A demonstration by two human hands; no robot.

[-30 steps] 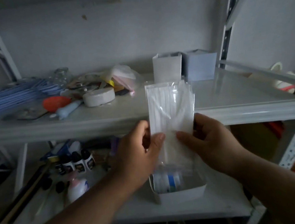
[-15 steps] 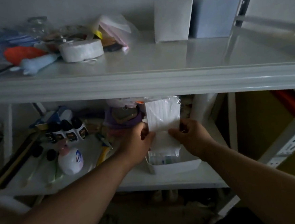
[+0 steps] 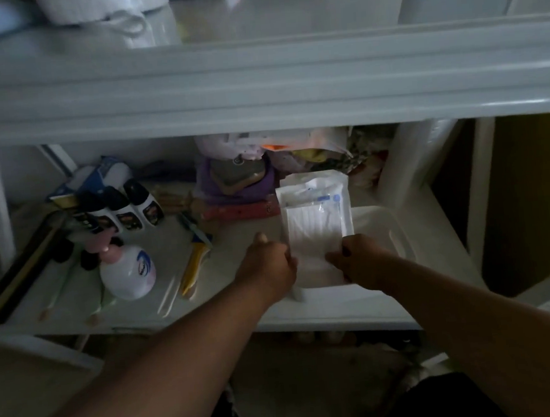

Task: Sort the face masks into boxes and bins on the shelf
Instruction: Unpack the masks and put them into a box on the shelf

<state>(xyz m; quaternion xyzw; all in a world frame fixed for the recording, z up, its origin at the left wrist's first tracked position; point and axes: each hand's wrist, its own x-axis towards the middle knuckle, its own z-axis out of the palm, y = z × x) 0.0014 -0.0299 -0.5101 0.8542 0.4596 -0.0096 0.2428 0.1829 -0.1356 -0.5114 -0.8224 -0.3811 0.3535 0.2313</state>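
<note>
In the head view, right of centre, the left hand [image 3: 266, 264] and right hand [image 3: 356, 261] pinch the lower edges of a mask packet [image 3: 314, 220] standing over the white bin [image 3: 389, 232]. The packet looks light, floppy and slippery, so its edges seem the safest hold.

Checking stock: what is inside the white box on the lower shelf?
The mask packet, held by both hands, stands in the white box. Another packet shows behind it. Anything underneath is covered.

left hand [image 3: 265, 268] and right hand [image 3: 358, 261] pinching mask pack [image 3: 314, 228] over white box [image 3: 381, 233] (lower shelf), soap bottle [image 3: 129, 274] left
</note>
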